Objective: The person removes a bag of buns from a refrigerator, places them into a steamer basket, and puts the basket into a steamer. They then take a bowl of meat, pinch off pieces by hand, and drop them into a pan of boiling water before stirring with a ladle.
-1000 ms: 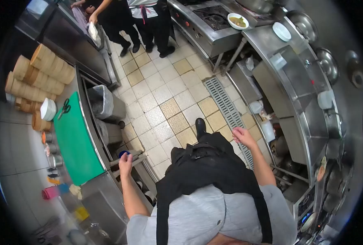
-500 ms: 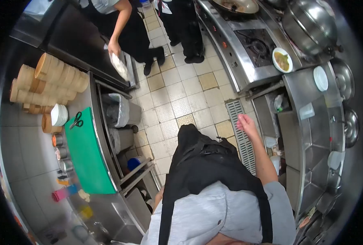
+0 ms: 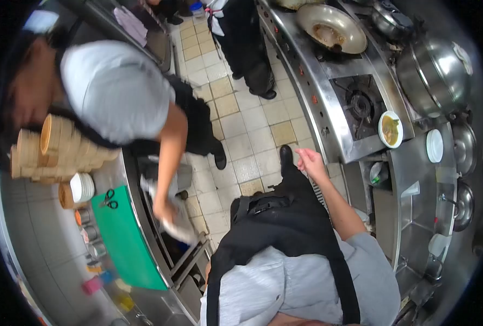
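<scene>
My right hand (image 3: 310,164) hangs in the air over the floor, in front of the cooking range. Its fingers are loosely bent and slightly apart, with nothing visible in them. Nearest to it is the steel front of the range (image 3: 328,133). My left hand is hidden beside my body; only a sliver of skin shows at the left edge of my black apron (image 3: 268,233). To my left, a co-worker's hand (image 3: 165,211) holds a whitish cloth-like item (image 3: 180,232), blurred by motion, by the counter's edge.
A co-worker in a grey shirt (image 3: 114,89) leans between me and the counter. Another person in black (image 3: 247,49) stands farther up the tiled aisle. A green board (image 3: 124,239) holds scissors (image 3: 109,200). A bowl of food (image 3: 390,130) and a wok (image 3: 331,30) are on the range.
The co-worker has come closer along the left counter, bringing the whitish item toward me. My view has shifted forward, and one of my feet now shows ahead. My right hand stays raised and empty.
</scene>
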Motion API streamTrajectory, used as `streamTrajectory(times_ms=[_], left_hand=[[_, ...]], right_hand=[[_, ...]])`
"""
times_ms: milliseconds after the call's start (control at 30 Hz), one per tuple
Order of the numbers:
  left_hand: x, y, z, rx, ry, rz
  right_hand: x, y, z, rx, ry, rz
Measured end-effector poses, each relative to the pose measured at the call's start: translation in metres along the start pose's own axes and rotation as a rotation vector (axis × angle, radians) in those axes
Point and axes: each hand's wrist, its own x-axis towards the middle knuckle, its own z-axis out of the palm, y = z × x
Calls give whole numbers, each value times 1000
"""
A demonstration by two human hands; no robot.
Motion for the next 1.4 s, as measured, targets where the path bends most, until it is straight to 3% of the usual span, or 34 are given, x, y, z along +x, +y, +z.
streamTrajectory(times_ms=[133,300,500,667,700,767,867,1000,1033,1067,1100,1167,1233,1300,1400], left_hand=[[38,50,10,73,37,44],[36,96,90,16,160,106],[19,96,191,-187,396,155],[74,136,210,-255,472,225],[89,151,204,-261,485,245],[121,173,174,-253,506,281],[164,199,116,-206,501,306],[204,262,39,-170,514,350],[172,320,29,-167,528,353],[130,393,15,-347,539,99],[126,410,-9,-342,550,109],[117,435,-51,-507,291,145],[51,529,-63,-461,371,95],[27,577,-88,-245,484,232],[-4,662,-116,-163,429,285]], right_hand=[[94,-30,9,36,-92,-23],[218,-82,29,-83,-350,-37],[332,-188,111,-124,-696,-110],[377,-279,204,-217,-836,-306],[389,-299,220,-229,-850,-329],[415,-339,249,-399,-793,-709],[458,-417,296,-443,-723,-891],[496,-525,372,-277,-598,-694],[505,-546,392,-234,-587,-678],[511,-566,415,-218,-570,-691],[515,-584,434,-196,-546,-701],[505,-621,471,-144,-532,-794],[511,-643,502,-113,-549,-863],[514,-658,529,-134,-548,-907],[537,-673,557,-191,-533,-1017]])
